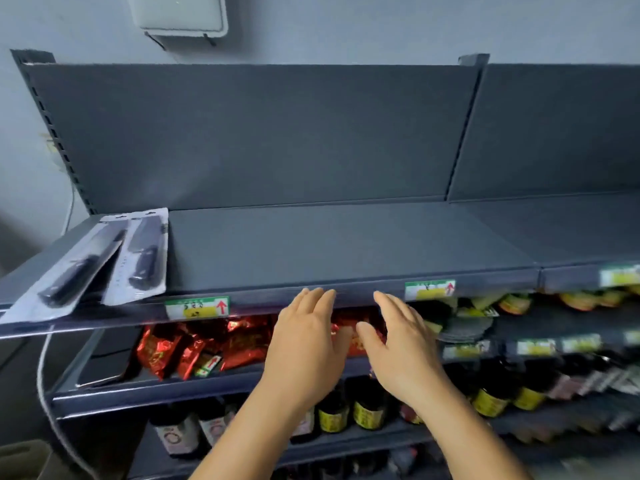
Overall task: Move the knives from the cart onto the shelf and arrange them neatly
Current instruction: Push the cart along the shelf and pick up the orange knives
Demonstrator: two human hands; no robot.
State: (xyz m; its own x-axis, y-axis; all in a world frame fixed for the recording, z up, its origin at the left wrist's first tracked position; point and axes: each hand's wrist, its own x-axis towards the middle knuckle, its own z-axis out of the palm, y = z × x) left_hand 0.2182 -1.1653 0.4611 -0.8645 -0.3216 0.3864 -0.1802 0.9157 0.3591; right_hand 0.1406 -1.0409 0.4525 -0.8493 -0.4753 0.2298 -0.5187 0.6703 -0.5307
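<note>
Lying far left on shelf [346,244]: two packaged knives [104,258], long axes near-far; left hand [308,344] nearer; right hand [401,351]; hands spread, empty.

The shelf [346,247] is dark blue-grey, as is its back panel [259,133]. Two knife packs [104,258] are pale grey-white card with black knives. The price tags [196,307] are white, green and yellow — each with a red arrow. Below lie shiny red foil packets [194,344] and dark bottles [367,407] with yellow labels.
</note>
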